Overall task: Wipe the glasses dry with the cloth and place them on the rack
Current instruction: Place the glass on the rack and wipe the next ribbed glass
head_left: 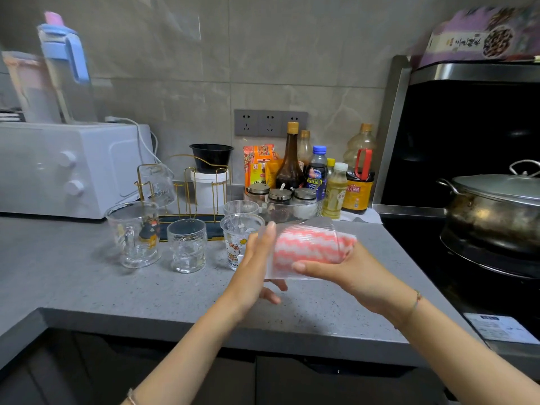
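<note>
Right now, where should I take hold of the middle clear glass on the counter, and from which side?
Grip the middle clear glass around its upper wall, from the front: it stands upright, near side free, a printed glass and the Hello Kitty glass flank it, the rack stands behind. The left hand holds a ribbed glass, the right hand the cloth.

Two bare forearms are shown, the left forearm (pixel 187 349) and the right forearm (pixel 467 343), uncovered from the lower edge of the view up to the hands. A thin cord bracelet (pixel 414 304), greenish-blue with one small bead strung on it, is worn on the right wrist. A fine beaded bracelet (pixel 132 397) of pinkish tone is partly seen on the left wrist, cut off by the bottom edge. The nails of the left hand (pixel 257 258) and the right hand (pixel 350 271) are kept short and plain.
</note>
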The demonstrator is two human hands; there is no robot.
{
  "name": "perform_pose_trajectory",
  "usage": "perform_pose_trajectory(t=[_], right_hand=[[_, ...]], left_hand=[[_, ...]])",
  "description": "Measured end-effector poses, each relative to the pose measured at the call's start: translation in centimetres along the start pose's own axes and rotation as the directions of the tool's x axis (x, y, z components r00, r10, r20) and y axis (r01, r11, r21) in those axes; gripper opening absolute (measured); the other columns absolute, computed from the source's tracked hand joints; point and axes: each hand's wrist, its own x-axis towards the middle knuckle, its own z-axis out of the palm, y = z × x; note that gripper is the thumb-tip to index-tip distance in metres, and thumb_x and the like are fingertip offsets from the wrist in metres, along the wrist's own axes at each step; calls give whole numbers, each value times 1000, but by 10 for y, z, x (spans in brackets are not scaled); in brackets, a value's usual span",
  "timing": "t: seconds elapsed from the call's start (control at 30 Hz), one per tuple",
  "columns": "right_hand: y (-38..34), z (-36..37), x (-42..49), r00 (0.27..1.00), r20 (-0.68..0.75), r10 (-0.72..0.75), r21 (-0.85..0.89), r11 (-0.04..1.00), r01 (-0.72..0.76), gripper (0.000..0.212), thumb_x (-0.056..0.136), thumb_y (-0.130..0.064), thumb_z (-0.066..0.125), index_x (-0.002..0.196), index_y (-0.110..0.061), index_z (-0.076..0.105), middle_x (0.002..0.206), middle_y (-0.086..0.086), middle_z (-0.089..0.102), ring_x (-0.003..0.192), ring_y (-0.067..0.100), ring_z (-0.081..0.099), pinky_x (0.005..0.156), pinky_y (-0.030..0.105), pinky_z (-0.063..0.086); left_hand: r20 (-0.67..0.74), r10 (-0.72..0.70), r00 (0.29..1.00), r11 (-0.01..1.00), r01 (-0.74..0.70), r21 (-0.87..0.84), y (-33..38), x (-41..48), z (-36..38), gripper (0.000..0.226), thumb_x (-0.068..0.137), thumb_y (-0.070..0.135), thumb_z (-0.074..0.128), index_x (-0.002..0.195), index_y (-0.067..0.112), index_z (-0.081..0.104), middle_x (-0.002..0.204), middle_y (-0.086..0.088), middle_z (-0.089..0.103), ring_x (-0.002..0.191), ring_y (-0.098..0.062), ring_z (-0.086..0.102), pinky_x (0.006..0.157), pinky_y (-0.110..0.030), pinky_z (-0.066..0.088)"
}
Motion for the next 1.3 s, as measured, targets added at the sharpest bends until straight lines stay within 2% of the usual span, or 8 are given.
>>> perform_pose_trajectory(t=[0.13, 0.3, 0.63, 0.77, 0.87, 1.0, 1.17, 1.3], right_hand=[[0, 3, 0, 1000, -19, 20, -72, 997, -21, 38, 71, 0, 77, 99, -23, 67, 96, -5, 76, 92, 10, 71, 80, 19, 55], [-6, 0, 1, 992, 83, 95, 92, 990, -103, 43, 69, 11, 72, 102, -17, 68, 99, 2, 75, 93, 13, 71, 73, 17, 54], [-8, -9, -4, 968, 206, 142, 294, 935, -199, 27, 81, -1, 65, 106, -11, 67, 106, 8, 73, 96, 19, 70, 77, 21, 55], [-9, -10, -1, 972, 189, 139, 205, 963, -177, 34, 76, -6, 62, 109, -12, 66, 112, 9, 71, 101, 19, 68, 83, 22, 55], [-8, -9, 1, 983, 130, 132, 62, 988, -141, 37, 76, -5, 67, 112, -11, 65, 111, 8, 72, 104, 19, 68, 89, 24, 53], [-3, -7, 6, 986, -9, 168, 22, 986, -168, 43, 70, -2, 75, 111, -8, 67, 104, 7, 74, 103, 21, 69, 92, 29, 53], [-8, -6, 8, 965, 57, 256, 131, 956, -261, 35, 70, 13, 70, 101, -5, 69, 99, 12, 74, 91, 21, 72, 82, 26, 57], [-12, -12, 9, 932, 145, 332, 303, 882, -362, 20, 74, 3, 63, 89, -5, 74, 93, 12, 74, 78, 19, 73, 70, 24, 59]], left_hand=[[-43, -11, 999, 1000, 11, 0, -2, 5, -1, 97, 64, 86, 40, 141, 28, 45, 142, -11, 50, 61, -8, 66, 46, -24, 47], [-60, 256, 965, 946, -237, 220, -1, -2, -2, 57, 65, 80, 42, 106, 42, 45, 90, 17, 63, 71, -5, 61, 52, -17, 44], [103, 433, 895, 810, -437, 391, 2, -7, -8, 69, 67, 93, 32, 123, 53, 29, 118, 47, 37, 114, 7, 49, 93, -31, 47], [86, 261, 962, 921, -274, 277, 0, -8, -2, 71, 64, 94, 33, 124, 58, 29, 138, 23, 42, 98, -27, 65, 71, -40, 58], [60, 52, 997, 991, -59, 122, 0, -7, 0, 90, 59, 88, 34, 137, 45, 32, 126, -4, 60, 70, -13, 69, 51, -29, 55], [18, -105, 994, 990, 106, -95, 3, -1, 0, 98, 66, 89, 40, 141, 27, 48, 142, -10, 52, 76, -13, 69, 48, -23, 50], [-41, 28, 999, 1000, -28, 14, 2, -4, 3, 47, 77, 71, 43, 109, 37, 51, 105, 5, 62, 67, -16, 67, 47, -23, 48], [11, 270, 963, 940, -267, 214, -7, -3, -4, 55, 75, 71, 43, 111, 30, 47, 101, -1, 62, 81, -3, 58, 62, -19, 52]])
